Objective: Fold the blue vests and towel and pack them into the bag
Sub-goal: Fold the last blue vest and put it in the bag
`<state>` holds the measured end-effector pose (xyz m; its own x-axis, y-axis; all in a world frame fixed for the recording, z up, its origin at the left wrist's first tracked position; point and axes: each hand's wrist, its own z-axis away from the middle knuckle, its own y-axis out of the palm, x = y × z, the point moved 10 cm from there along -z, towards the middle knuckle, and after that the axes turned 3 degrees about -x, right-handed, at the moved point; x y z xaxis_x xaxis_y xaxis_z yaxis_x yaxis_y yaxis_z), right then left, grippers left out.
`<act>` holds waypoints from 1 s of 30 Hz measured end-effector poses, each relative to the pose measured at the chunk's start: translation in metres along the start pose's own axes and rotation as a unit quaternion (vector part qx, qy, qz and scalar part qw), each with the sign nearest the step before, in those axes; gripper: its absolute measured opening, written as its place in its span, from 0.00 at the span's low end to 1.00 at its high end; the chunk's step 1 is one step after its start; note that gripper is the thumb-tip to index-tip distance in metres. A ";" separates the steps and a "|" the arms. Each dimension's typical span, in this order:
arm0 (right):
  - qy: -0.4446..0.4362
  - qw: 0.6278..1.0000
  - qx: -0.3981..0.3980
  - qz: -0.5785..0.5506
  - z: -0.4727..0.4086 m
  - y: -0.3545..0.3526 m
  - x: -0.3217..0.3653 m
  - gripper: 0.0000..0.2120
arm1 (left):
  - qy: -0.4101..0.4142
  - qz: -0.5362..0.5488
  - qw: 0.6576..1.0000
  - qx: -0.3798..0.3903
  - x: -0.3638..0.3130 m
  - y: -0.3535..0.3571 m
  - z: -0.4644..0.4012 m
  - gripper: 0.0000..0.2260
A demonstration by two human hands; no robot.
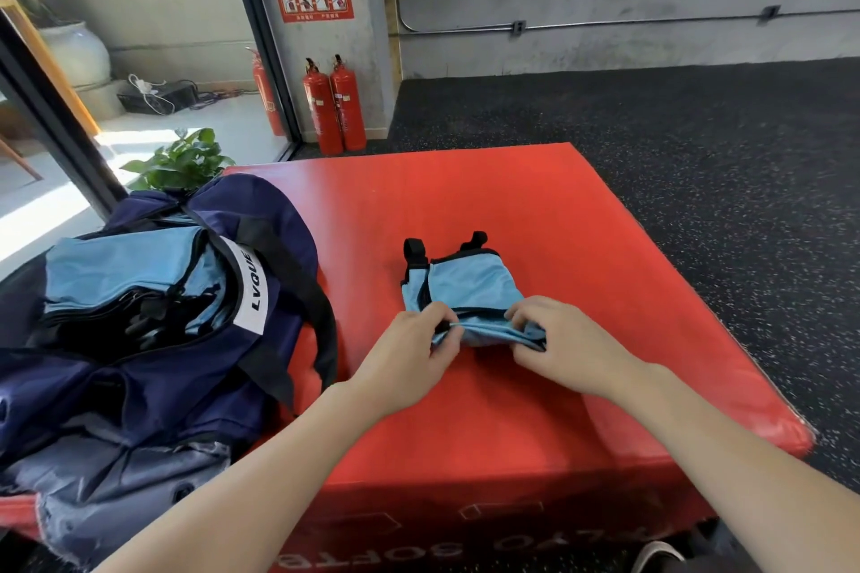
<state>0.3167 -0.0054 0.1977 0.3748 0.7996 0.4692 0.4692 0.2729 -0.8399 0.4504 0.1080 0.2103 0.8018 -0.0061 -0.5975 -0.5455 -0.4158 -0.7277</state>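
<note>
I am watching the left hand [409, 356] pinching the near left edge of a small light-blue fabric vest with black trim and black strap loops [470, 288], thumb and fingers curled onto the cloth. The right hand [558, 347] is gripping the near right edge of the same vest, its fingers bunching the fabric into a raised fold. Both hands are sitting at the near side of the garment, with the rest of it lying just beyond the fingertips, reaching away from me toward the two black loops at its far end.

The vest is resting flat on a red padded vinyl block serving as the worktop [535, 209], roughly in its middle. It is already reduced to a compact shape, so I am judging this to be a late fold on this piece, not yet finished.

To the left, touching the worktop edge, a large navy-blue fabric duffel bag with black straps and a white label [260, 247] is lying open. Inside it, a stack of folded light-blue garments [121, 265] is showing, so part of the packing is done. I am not seeing a towel that I can identify, so its status remains unknown. The vest in hand is still awaiting transfer.
</note>
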 end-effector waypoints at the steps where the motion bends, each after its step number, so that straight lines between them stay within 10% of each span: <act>1: 0.032 0.998 0.006 -0.046 0.000 -0.004 -0.003 0.04 | -0.015 0.022 1.000 -0.008 0.000 -0.005 0.001 0.04; 8: 0.121 0.963 0.000 -0.242 -0.007 -0.013 -0.011 0.05 | -0.162 0.193 0.964 -0.080 0.016 -0.023 0.001 0.06; 13: 0.171 0.965 -0.041 -0.196 -0.013 -0.005 -0.026 0.05 | -0.203 0.111 0.968 -0.100 0.038 -0.026 0.001 0.05; 18: 0.212 0.974 -0.027 -0.075 -0.012 0.007 -0.038 0.10 | -0.148 -0.120 0.981 -0.044 0.040 -0.019 -0.002 0.03; 24: 0.258 0.966 -0.031 -0.011 -0.013 0.012 -0.038 0.11 | 0.098 -0.134 0.985 -0.053 -0.007 -0.008 -0.016 0.11; 30: 0.297 0.954 -0.042 0.014 -0.009 0.005 -0.038 0.14 | 0.019 -0.137 0.985 0.101 0.004 0.030 -0.022 0.12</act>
<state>0.3124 -0.0388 0.1780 0.7630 0.3557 0.5397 0.5057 0.1916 -0.8412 0.4425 0.0751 0.1934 0.9322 0.0460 -0.3589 -0.3415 -0.2163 -0.9147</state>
